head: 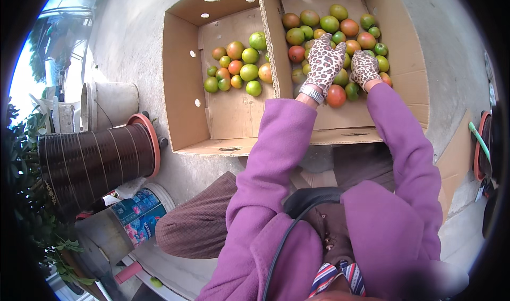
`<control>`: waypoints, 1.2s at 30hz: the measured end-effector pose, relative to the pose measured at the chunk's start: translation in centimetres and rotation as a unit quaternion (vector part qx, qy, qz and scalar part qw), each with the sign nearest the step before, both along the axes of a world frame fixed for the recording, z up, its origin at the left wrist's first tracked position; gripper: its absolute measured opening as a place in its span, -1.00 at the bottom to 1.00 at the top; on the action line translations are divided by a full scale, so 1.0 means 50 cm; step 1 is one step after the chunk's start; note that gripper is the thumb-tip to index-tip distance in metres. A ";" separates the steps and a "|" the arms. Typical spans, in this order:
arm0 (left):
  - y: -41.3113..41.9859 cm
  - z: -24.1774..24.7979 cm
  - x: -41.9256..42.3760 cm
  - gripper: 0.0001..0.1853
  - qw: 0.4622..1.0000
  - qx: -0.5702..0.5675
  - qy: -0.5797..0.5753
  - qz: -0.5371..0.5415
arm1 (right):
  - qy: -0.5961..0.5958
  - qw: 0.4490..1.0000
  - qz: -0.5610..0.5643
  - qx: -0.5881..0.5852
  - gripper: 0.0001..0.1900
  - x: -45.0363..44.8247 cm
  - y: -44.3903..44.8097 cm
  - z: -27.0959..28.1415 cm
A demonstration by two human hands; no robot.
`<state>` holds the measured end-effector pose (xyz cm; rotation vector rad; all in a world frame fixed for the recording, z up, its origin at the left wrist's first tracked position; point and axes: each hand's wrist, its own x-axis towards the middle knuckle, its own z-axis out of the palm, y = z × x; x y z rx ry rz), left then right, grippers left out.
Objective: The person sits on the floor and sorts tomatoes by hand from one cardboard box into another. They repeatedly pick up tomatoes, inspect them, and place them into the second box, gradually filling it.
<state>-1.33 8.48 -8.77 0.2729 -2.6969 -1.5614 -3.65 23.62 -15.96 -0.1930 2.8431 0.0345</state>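
Note:
My left hand point(326, 60), in a leopard-print glove with a metal watch point(312, 93) at the wrist, lies over the tomatoes in the right-hand cardboard box point(398, 54). Its thumb stands apart from the fingers, and no tomato shows in its grasp. Beside it, my right hand point(365, 66) wears a matching glove. Its fingers curl down among the fruit, and the glove hides whether they hold any. Green, orange and red tomatoes surround both hands; a red-orange tomato point(336, 96) sits just below them. More tomatoes point(249, 72) lie in the left-hand cardboard box point(183, 78).
The boxes stand side by side on a concrete floor point(123, 42). To the left are a white bucket point(113, 105), a dark ribbed plant pot point(97, 153) and a printed bucket point(139, 215). Flat cardboard point(456, 163) leans at the right. One green fruit point(155, 282) lies bottom left.

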 end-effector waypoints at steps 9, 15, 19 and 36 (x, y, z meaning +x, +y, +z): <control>-0.022 0.006 -0.007 -0.36 0.984 0.175 -0.029 0.015 | 0.023 0.988 -0.021 -0.153 -0.17 -0.010 0.010 0.225; -0.005 0.072 0.001 -0.50 0.944 0.320 -0.064 -0.053 | 0.108 0.972 -0.017 -0.210 -0.31 0.027 -0.056 0.272; -0.006 0.085 0.007 -0.46 0.934 0.353 -0.013 -0.053 | 0.219 0.937 0.000 -0.272 -0.40 0.047 -0.081 0.295; -0.509 0.157 0.111 -0.52 0.941 0.291 -0.065 0.158 | 0.347 0.816 0.183 -0.424 -0.55 -0.011 -0.056 0.198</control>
